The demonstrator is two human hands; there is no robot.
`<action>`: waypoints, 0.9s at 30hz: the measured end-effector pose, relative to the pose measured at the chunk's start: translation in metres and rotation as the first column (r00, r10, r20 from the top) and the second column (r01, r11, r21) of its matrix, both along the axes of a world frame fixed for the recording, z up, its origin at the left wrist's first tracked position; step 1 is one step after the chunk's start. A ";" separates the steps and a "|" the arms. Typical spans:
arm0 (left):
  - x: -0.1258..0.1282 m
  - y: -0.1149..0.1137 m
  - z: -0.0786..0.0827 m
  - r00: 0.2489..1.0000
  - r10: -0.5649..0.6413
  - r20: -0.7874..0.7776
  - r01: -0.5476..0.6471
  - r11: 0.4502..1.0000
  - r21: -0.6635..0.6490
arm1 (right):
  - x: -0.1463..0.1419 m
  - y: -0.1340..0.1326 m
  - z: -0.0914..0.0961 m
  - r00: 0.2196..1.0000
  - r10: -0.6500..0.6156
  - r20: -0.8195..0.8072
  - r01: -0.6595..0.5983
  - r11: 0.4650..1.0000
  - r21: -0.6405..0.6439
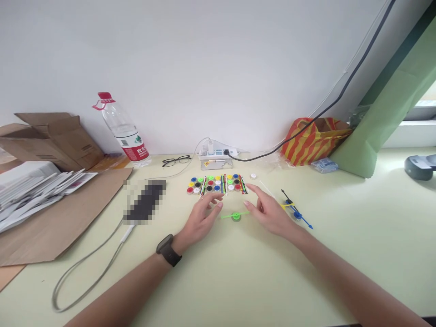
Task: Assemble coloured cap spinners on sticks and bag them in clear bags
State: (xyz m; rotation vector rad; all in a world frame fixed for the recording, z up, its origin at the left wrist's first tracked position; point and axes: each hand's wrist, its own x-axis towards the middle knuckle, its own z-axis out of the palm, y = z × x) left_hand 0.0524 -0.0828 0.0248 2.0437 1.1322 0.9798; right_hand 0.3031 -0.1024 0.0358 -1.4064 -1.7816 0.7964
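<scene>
While the green disc (236, 216) lies on the table (231, 272) between both hands, its green stick (226, 216) runs crosswise over it, right end close by the right thumb; touching or not, cannot tell; step in hand, by my reading, is work on this disc and stick; left hand (202, 217) at its left, fingers curved, thumb parted from forefinger, nothing pinched; right hand (270, 213) opposite, thumb and forefinger well spread, gap bare, other fingers curled and partly hidden; next move on the disc calls, I judge, for a light touch, since so thin a stick could easily swing askew; beyond the hands, coloured discs (211, 183) in three blocks, a bundle of thin sticks (224, 184) right of each; blue disc (297, 216) and black arrow (284, 194) right of the right hand; farther back, power strip (218, 154), glasses (176, 160), bottle (126, 131).
</scene>
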 end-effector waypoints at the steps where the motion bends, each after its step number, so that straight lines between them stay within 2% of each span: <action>1: 0.000 0.000 0.000 1.000 0.001 0.005 -0.001 1.000 -0.001 | 0.000 -0.001 0.003 0.997 0.007 -0.078 -0.009 0.999 -0.030; 4: 0.001 -0.001 0.001 1.000 0.004 0.017 -0.004 1.000 0.003 | 0.003 -0.002 0.011 0.938 -0.020 -0.346 -0.018 0.994 -0.105; 6: 0.001 -0.001 0.001 1.000 0.008 0.020 -0.008 1.000 0.002 | 0.006 -0.001 0.014 0.904 -0.045 -0.426 0.001 0.995 -0.104; 10: 0.000 0.000 -0.001 1.000 0.024 0.016 -0.024 1.000 -0.004 | 0.007 0.005 0.008 0.945 -0.059 -0.320 0.039 0.997 -0.069; 16: 0.000 0.002 -0.006 0.999 0.041 -0.011 -0.041 0.999 -0.011 | 0.007 0.011 -0.005 0.988 0.015 -0.155 -0.012 1.000 0.021; 20: 0.000 0.002 -0.005 0.999 0.028 -0.038 -0.028 1.000 0.014 | 0.020 0.016 -0.007 0.995 -0.075 -0.068 0.083 0.989 0.119; 27: 0.000 0.001 -0.006 0.998 0.043 -0.044 -0.042 0.999 0.029 | 0.043 0.030 -0.007 0.977 -0.208 -0.053 0.214 0.950 0.227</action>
